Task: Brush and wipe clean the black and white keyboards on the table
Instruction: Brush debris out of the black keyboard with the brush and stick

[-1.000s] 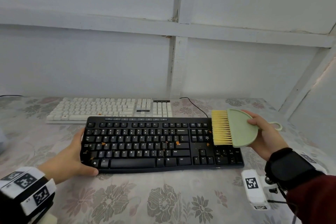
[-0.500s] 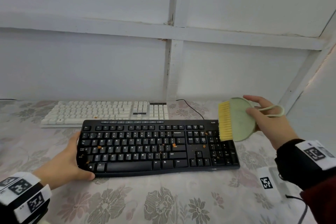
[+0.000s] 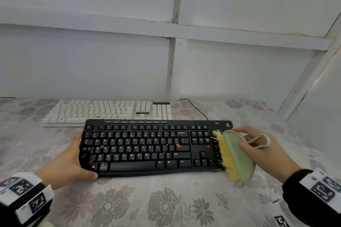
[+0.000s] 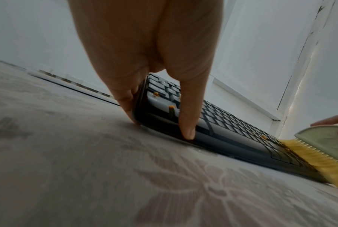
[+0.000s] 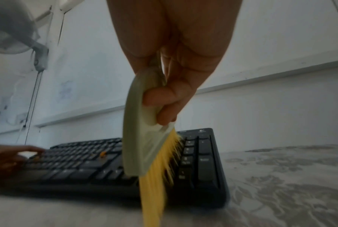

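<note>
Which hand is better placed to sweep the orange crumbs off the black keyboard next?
Right: the right hand grips the brush, bristles down on the black keyboard at its right end; the left hand only presses against its left end.

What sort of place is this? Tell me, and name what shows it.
Probably a plain room at home or a makeshift workspace: a floral tablecloth, bare white panelled walls, and a black keyboard and white keyboard with a hand brush on the black one.

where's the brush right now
In the head view the brush is on the right, gripped by the right hand, its yellow bristles against the right end of the black keyboard.
</note>
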`<state>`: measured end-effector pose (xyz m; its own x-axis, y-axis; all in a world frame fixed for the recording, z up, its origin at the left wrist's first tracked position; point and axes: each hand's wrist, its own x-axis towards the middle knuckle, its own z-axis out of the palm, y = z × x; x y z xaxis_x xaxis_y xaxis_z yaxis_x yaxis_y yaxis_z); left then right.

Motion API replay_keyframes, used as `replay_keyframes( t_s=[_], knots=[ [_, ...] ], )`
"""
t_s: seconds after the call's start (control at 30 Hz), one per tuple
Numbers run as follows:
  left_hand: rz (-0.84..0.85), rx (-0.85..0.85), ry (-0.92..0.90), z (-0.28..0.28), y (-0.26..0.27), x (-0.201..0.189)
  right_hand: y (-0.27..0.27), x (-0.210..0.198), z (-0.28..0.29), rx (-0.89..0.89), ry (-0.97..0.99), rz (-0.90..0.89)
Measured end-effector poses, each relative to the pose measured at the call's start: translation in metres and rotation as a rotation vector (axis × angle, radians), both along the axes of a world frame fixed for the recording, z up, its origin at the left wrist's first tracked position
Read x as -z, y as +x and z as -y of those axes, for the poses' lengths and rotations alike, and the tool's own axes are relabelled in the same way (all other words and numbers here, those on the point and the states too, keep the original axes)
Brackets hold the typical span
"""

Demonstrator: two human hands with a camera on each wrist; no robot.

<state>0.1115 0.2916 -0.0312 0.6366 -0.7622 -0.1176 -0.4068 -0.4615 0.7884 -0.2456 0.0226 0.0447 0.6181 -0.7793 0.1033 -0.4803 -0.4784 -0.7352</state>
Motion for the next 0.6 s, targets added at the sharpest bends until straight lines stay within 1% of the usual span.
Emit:
replay_keyframes(
  t_s=[0.07,0.17,0.23,0.3,0.4,0.5,0.6],
  knots=[
    [0.010,0.004,-0.001,0.001,-0.002,0.000,0.000,-0.012,0.001,0.006,-0.004,0.028],
    [0.010,0.006,0.003,0.002,-0.003,-0.001,0.011,-0.031,0.012,0.062,-0.023,0.164],
    [0.006,0.004,0.008,0.001,-0.003,-0.002,0.023,-0.035,0.019,0.101,-0.052,0.202],
    [-0.004,-0.002,0.024,0.000,-0.003,-0.002,0.034,-0.032,0.022,0.107,-0.056,0.182],
    [-0.001,-0.014,0.035,0.000,-0.004,-0.003,0.034,-0.021,0.018,0.111,-0.053,0.098],
    [0.013,-0.007,0.031,0.000,-0.005,-0.003,0.017,-0.005,0.003,0.076,-0.055,0.025],
    [0.007,-0.013,0.036,0.001,-0.005,-0.004,-0.001,0.005,-0.011,0.025,-0.007,0.002]
  ],
)
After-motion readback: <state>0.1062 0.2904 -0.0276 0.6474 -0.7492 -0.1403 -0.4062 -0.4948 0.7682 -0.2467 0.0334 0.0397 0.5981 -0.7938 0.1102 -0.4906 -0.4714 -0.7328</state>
